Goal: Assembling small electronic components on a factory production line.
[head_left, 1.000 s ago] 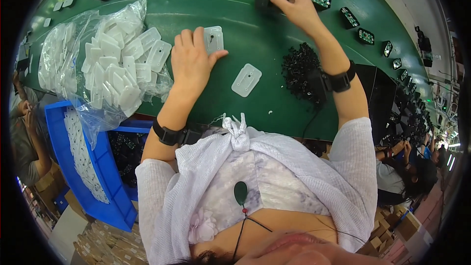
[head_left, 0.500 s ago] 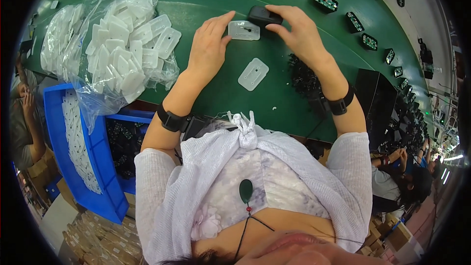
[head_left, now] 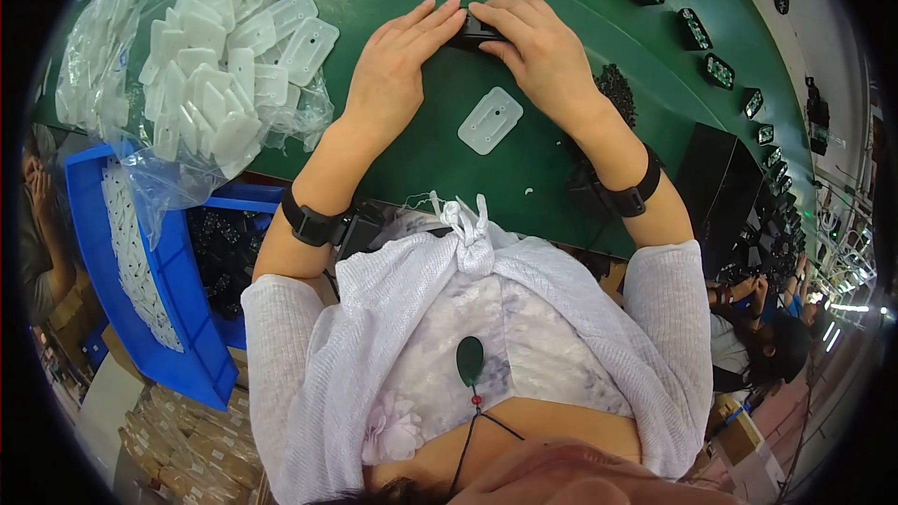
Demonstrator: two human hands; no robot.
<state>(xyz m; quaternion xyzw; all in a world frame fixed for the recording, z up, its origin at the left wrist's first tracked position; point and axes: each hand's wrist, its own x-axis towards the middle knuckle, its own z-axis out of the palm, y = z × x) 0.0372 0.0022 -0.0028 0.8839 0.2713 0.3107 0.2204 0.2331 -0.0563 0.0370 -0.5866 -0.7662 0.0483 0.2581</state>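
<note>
Black boxy part (head_left: 472, 30) pinched between both hands (head_left: 398, 70) (head_left: 538, 56), white flat plate (head_left: 490, 120) nearby

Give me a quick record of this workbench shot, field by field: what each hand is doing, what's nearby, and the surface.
left hand: fingertips on a small black part
right hand: pressing on the same black part
between the forearms: one white plastic plate, lying flat
to the left: clear bag of white plates
surface: green table
far right edge: row of small circuit boards
lower left: blue bin
</note>
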